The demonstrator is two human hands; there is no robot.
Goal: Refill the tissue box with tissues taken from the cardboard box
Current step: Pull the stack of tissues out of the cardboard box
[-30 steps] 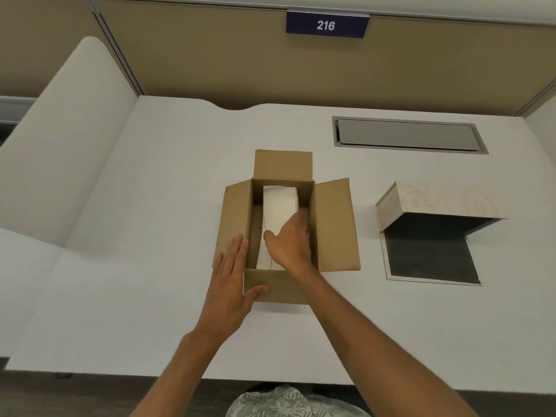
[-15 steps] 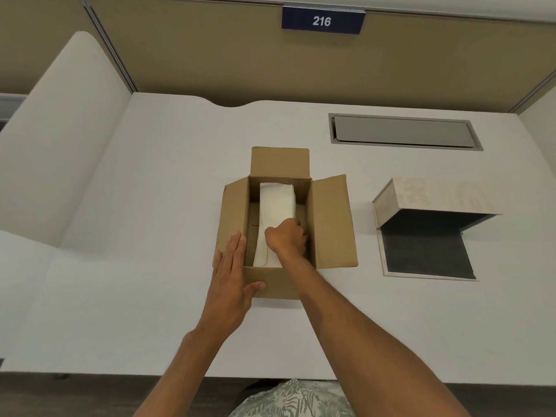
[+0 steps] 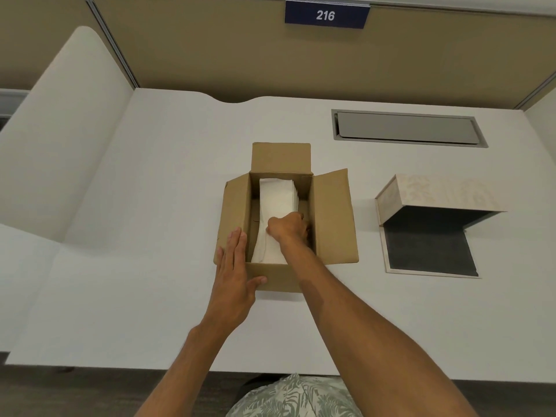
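Head view: right hand point(image 3: 287, 228), flat a second ago, now fisted on tissues point(image 3: 275, 203); left hand point(image 3: 236, 266), open, is pressed on carton point(image 3: 331, 218) at 9 o'clock; lift-out judged imminent.

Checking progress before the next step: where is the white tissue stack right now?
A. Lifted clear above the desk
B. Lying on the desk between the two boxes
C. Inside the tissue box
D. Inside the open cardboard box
D: the tissue stack lies inside the open cardboard box, with the right hand curled on it, while the tissue box to the right is open and empty.
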